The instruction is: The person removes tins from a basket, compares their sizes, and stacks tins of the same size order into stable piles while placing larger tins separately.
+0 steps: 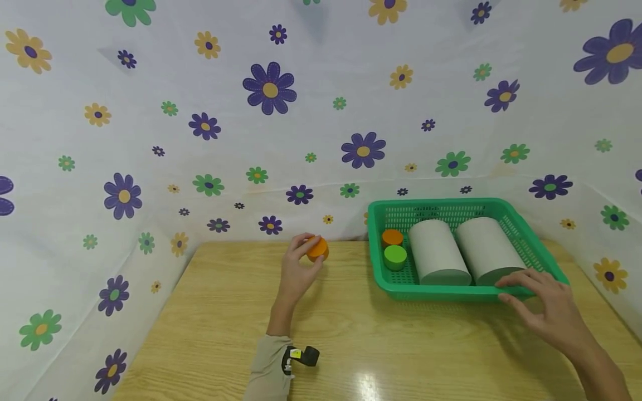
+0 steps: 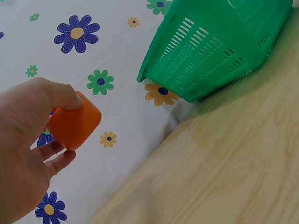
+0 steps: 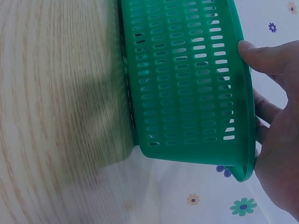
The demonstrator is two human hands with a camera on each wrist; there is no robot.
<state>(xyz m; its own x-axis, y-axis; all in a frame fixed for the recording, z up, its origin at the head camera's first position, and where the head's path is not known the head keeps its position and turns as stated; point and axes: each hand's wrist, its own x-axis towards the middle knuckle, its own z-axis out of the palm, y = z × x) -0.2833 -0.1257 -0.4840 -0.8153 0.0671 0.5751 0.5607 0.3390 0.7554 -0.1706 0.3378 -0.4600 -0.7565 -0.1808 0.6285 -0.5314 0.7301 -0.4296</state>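
Observation:
My left hand (image 1: pixel 296 268) pinches a small orange round container (image 1: pixel 318 249) between thumb and fingers, above the back of the table. In the left wrist view a seam runs round the orange container (image 2: pixel 77 122) near its lid. My right hand (image 1: pixel 549 306) grips the front rim of a green basket (image 1: pixel 401 292) near its right corner. In the right wrist view its thumb is at the rim's outer edge, with fingers over the rim. Inside the basket stand another orange round container (image 1: pixel 393 238) and a green one (image 1: pixel 395 257), left of two large white cylinders (image 1: pixel 436 250).
The basket stands at the back right of the wooden table (image 1: pixel 210 334). A white cloth with printed flowers (image 1: pixel 311 111) hangs behind the table and along its sides. A black wrist camera (image 1: pixel 303 356) is strapped over my left sleeve.

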